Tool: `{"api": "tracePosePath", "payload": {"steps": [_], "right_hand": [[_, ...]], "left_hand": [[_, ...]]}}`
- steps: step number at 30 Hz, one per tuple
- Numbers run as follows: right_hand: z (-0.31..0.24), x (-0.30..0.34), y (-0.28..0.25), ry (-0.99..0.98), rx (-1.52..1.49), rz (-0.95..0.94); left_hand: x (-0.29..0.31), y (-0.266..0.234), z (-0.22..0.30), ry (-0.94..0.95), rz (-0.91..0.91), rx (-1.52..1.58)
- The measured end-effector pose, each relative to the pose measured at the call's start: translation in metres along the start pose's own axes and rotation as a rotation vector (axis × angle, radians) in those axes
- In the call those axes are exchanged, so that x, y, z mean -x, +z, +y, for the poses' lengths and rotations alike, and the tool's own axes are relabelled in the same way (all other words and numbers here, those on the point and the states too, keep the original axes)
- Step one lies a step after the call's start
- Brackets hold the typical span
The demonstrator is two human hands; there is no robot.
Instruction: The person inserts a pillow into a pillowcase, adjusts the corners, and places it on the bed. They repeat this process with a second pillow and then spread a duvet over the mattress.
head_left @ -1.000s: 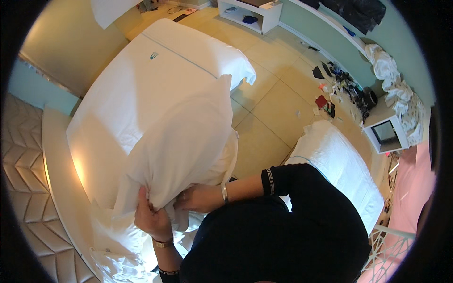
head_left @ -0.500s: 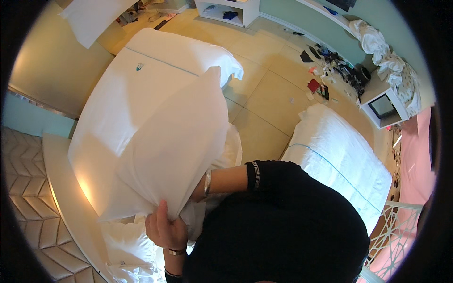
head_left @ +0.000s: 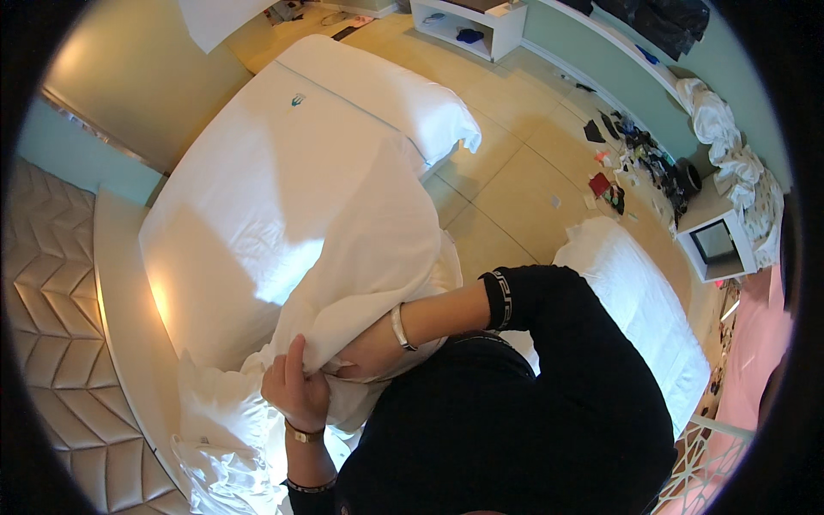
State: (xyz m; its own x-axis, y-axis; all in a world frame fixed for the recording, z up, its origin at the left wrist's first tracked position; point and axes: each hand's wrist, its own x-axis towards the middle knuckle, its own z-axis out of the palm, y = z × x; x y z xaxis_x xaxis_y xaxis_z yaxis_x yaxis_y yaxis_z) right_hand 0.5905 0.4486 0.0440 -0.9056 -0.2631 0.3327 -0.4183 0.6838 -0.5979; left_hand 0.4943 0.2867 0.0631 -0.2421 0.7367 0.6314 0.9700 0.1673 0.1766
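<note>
Our L hand [head_left: 296, 390] is closed, pinching a fold of the white cloth [head_left: 369, 227]; our R hand [head_left: 371, 350] is just beside it, w/ fingers partly hidden in the folds, so we can't tell if they're gripping. The cloth runs fwd from both hands, draped over the bed [head_left: 215, 193]. We've a metal bracelet [head_left: 402, 328] above the R hand & a watch [head_left: 304, 434] below the L.

Near L hand, on its L side: rumpled white bedding [head_left: 210, 399], then shiny crinkled sheeting [head_left: 221, 481] lower down. The bed surface ahead is white & mostly smooth, w/ creases, a thin grey-blue stripe and a small emblem [head_left: 297, 100] farther up. Farther L, a padded brown headboard [head_left: 73, 343] in chevron panels.

To the R of R hand, past our black sleeve [head_left: 549, 296], is a second white bed [head_left: 631, 296]; ahead of that, beige tile floor [head_left: 515, 197] w/ a heap of mostly dark items [head_left: 657, 159] along the green wall [head_left: 562, 45]. Well off R: a white open box [head_left: 717, 249] & pink fabric [head_left: 754, 360]. Farthest fwd, a low white cabinet [head_left: 470, 26].
</note>
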Motion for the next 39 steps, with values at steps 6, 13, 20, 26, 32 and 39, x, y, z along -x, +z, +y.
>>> {"api": "tracePosePath", "payload": {"steps": [6, 13, 20, 26, 32, 39], "right_hand": [[-0.022, 0.004, 0.007, 0.228, 0.082, -0.036], [-0.001, 0.031, 0.017, 0.035, 0.128, 0.313], [0.002, 0.041, 0.013, 0.015, -0.157, 0.354], [-0.005, 0.038, 0.012, -0.156, -0.184, 0.277], [-0.020, 0.035, 0.015, -0.318, -0.216, 0.101], [-0.015, 0.045, -0.011, -0.123, -0.182, 0.403]], "left_hand": [[-0.005, -0.010, -0.019, -0.004, -0.087, -0.045], [-0.009, 0.000, 0.000, -0.165, -0.099, 0.155], [-0.013, 0.015, 0.002, -0.364, -0.226, 0.303], [-0.052, 0.043, -0.008, -0.280, -0.393, 0.232], [-0.052, 0.109, -0.052, -0.289, -0.573, 0.253], [-0.019, 0.161, -0.087, -0.352, -0.629, 0.404]]}}
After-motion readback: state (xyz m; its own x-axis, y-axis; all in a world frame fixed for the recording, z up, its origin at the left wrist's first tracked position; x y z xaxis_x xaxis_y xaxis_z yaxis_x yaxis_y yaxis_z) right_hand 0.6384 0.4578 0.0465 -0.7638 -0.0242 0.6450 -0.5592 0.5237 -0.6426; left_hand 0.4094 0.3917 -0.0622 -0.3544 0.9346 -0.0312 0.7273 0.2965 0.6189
